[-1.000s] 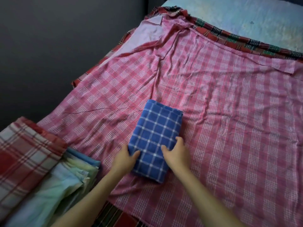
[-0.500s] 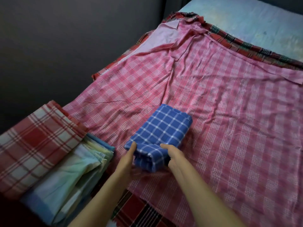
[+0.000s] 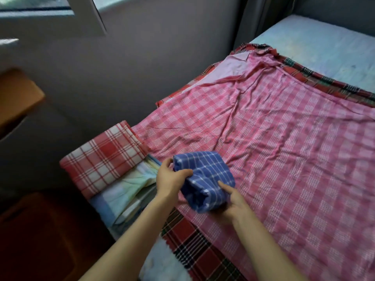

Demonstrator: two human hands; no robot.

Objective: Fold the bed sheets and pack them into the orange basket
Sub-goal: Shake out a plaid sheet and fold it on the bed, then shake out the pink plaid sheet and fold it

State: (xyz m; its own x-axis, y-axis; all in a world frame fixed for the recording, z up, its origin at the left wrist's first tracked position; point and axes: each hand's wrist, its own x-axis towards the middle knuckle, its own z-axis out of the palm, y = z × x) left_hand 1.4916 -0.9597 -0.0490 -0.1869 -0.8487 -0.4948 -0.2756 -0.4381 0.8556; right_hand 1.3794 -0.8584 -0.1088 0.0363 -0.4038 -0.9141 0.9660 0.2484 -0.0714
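Note:
A folded blue checked sheet [image 3: 205, 177] is lifted off the bed, held between both hands. My left hand [image 3: 170, 179] grips its left end with the thumb on top. My right hand [image 3: 233, 201] supports it from below at the near right. A large pink checked sheet [image 3: 284, 151] lies spread flat over the bed under them. To the left sit a folded red-and-white plaid sheet [image 3: 103, 161] and a folded pale green and blue sheet [image 3: 125, 191]. An orange basket [image 3: 30, 230] stands on the floor at the lower left, dim and partly blurred.
A dark red tartan sheet [image 3: 194, 246] shows under the pink one at the near edge and along the far edge. The pale blue mattress [image 3: 316, 43] is bare at the top right. A grey wall runs along the bed's left side. A brown box [image 3: 16, 98] sits at the far left.
Both hands have lifted the blue sheet off the bed and carried it left, toward the folded pile. The view has swung left, bringing the floor, basket and wall into sight.

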